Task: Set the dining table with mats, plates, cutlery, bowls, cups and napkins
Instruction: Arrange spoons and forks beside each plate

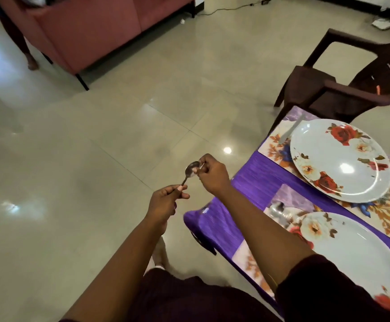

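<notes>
the room is lit evenly and fairly brightly from overhead. small white glare spots are thrown on the glossy floor (124, 140), and a round highlight is seen on the far plate (342, 161). a cool bluish wash is cast along the left edge. shadows are soft and faint. straight lines are bent toward the edges by the wide lens. the chair (352, 84) and the near mat (280, 210) are smeared by blur.

Near plate (361, 252) cut off by right and bottom edges from my view. Spoon (190, 171) handle hidden inside left grip (166, 201). Glassy item (280, 211) on near mat (289, 196) blurred; I cannot identify it. Chair (342, 89) cropped at right edge.
</notes>
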`<state>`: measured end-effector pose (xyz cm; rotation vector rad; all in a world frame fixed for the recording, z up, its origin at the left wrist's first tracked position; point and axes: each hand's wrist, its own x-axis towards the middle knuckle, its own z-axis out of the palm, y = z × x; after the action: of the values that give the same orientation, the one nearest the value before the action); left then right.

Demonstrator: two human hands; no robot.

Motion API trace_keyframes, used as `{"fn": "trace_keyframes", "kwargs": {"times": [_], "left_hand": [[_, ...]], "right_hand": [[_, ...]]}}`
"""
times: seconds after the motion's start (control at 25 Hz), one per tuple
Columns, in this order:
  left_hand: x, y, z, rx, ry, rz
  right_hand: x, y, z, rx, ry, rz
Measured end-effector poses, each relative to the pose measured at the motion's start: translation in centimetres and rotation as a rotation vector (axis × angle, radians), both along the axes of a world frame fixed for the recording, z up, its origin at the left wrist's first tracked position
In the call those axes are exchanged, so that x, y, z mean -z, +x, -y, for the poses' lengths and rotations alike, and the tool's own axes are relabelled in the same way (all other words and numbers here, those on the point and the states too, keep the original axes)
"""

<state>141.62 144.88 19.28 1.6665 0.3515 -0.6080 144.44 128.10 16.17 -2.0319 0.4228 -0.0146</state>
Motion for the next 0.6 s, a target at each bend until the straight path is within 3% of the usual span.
{"fn": "trace_keyframes", "kwargs": {"times": [0.16, 0.28, 0.6], "left_hand": [[0.6, 10.2, -6.1, 0.059, -0.043, 0.025], [0.2, 17.1, -8.5, 0.159, -0.011, 0.061], [1.1, 29.5, -1.2, 0.380, -0.121, 0.030]], "right_hand": [[0.0, 8.8, -6.5, 0.075, 0.021, 0.025], [0.2, 13.9, -9.4, 0.253, 0.199, -0.010], [0.2, 23.3, -5.4, 0.919, 0.598, -0.027]]}}
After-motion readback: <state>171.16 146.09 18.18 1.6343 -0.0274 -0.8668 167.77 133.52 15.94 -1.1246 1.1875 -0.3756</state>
